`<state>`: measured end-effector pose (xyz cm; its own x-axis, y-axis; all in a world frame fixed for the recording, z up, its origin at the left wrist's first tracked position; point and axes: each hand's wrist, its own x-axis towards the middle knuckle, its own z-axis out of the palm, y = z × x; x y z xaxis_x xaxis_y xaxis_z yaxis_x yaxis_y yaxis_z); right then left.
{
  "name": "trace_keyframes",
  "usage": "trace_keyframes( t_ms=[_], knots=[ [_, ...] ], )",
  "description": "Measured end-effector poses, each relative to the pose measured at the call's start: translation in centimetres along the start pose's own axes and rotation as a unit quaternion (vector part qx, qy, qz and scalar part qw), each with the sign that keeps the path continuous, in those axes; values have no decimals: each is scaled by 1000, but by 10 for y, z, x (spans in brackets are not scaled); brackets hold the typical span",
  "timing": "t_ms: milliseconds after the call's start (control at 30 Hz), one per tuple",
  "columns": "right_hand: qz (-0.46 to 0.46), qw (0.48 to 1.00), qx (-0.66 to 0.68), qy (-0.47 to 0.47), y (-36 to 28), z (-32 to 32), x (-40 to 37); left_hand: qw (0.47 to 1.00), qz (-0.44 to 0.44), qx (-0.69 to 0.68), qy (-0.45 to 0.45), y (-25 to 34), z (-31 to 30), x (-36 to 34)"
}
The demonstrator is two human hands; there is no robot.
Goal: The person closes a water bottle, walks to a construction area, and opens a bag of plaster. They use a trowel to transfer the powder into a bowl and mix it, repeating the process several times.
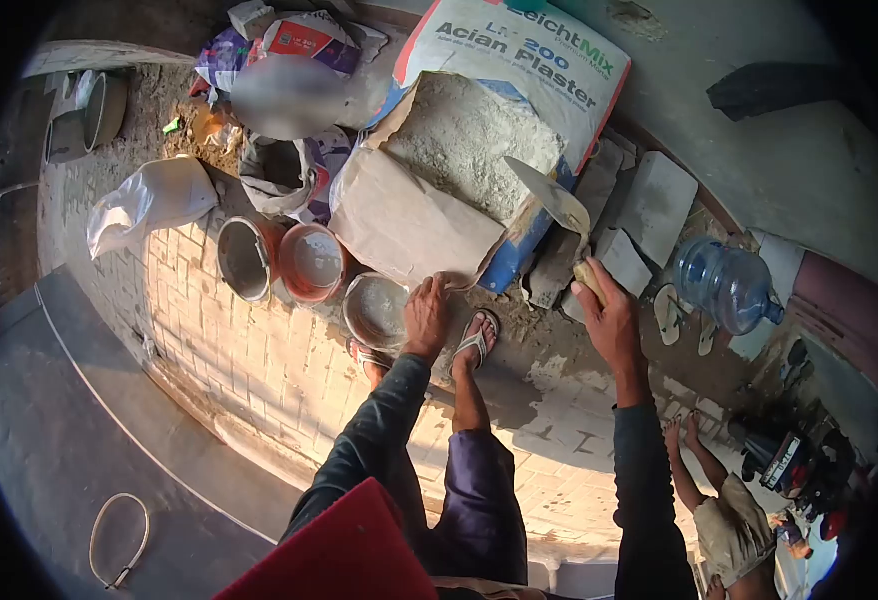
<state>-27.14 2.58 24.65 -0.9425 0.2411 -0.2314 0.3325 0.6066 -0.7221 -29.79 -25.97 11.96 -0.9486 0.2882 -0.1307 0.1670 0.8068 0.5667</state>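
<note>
My right hand [614,318] grips the wooden handle of a plastering trowel [549,196], its blade over the right side of an opened plaster bag [344,215]. Pale grey powder [469,140] fills the bag's torn opening. At the bag's front edge, my left hand [426,316] has its fingers closed on the brown paper flap [429,235]. Just left of that hand stands a round bucket [371,308] with light material inside, close to my sandalled feet. The fingertips of my left hand are partly hidden.
An orange bucket [311,262] and a dark bucket [245,262] stand to the left, beyond them a white plastic sack [154,205]. Grey blocks [656,205], a clear water bottle [724,285] and sandals [669,315] lie right. Another person [734,525] is at lower right.
</note>
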Motion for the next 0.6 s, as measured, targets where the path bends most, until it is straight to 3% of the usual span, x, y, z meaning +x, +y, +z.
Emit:
trace_keyframes(
  t_ms=[67, 267, 367, 467, 500, 533, 600],
  knots=[
    [-93, 991, -98, 11, -6, 15, 52, 1000, -11, -14, 22, -15, 26, 2],
    [-94, 938, -334, -15, -31, 90, 206, 995, -42, -84, 15, -31, 47, 13],
    [-162, 939, -297, -58, -31, 133, 219, 987, -62, -136, 63, -26, 40, -1],
    [-241, 936, -252, -55, -17, 159, 202, 977, -112, -174, 45, -25, 27, -9],
    [-213, 946, -232, -70, -13, 156, 201, 964, -139, -221, 52, -21, 21, -8],
    [-185, 956, -212, -84, -12, 152, 199, 945, -164, -282, -20, -28, 19, -5],
    [-194, 947, -222, -127, -29, 123, 193, 911, -219, -349, 12, -20, 10, 7]
  ],
)
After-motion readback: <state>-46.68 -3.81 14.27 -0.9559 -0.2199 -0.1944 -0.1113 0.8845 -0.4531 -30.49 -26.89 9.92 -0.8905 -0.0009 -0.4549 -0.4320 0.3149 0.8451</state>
